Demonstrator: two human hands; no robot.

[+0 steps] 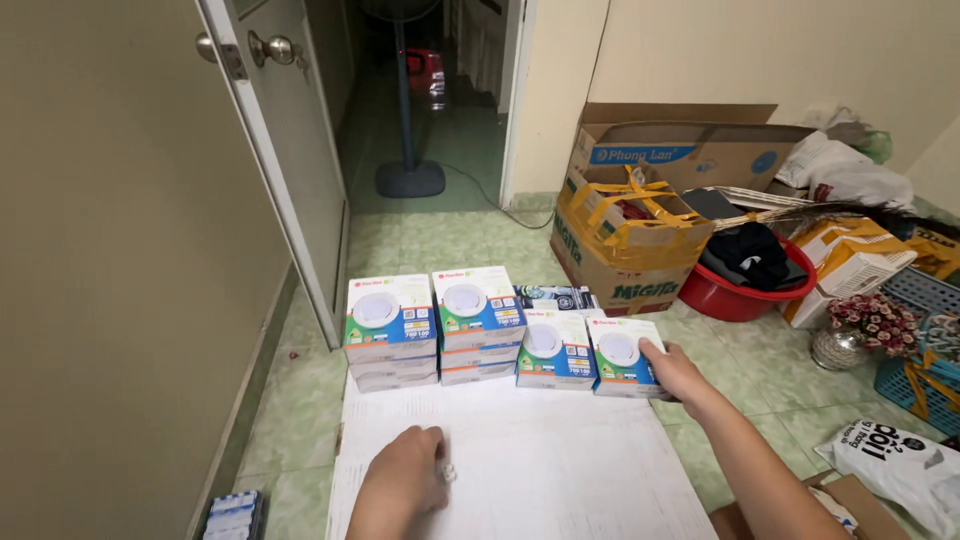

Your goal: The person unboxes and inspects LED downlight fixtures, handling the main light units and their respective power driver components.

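At the far left of the frame an open door (262, 150) stands ajar, and low in the left corner lies a small blue-and-white packet (232, 515) on the green tiled floor (300, 440). Left of centre, two stacks of lamp boxes (432, 325) stand side by side, touching, at the far edge of a large white sheet (560, 470). The left hand (405, 480) rests on that sheet in the lower middle, fingers curled loosely around something small and pale; what it is cannot be told. To the right of the stacks sit two single boxes, and the right hand (675, 368) has its fingers closed on the right edge of the end box (620, 355). The work looks like lining the boxes up in a row; the step in hand seems to be seating this last one, which calls for sliding it flush against its neighbour. Farther right stand a taped cardboard carton (625, 245) and a red basin (745, 290).
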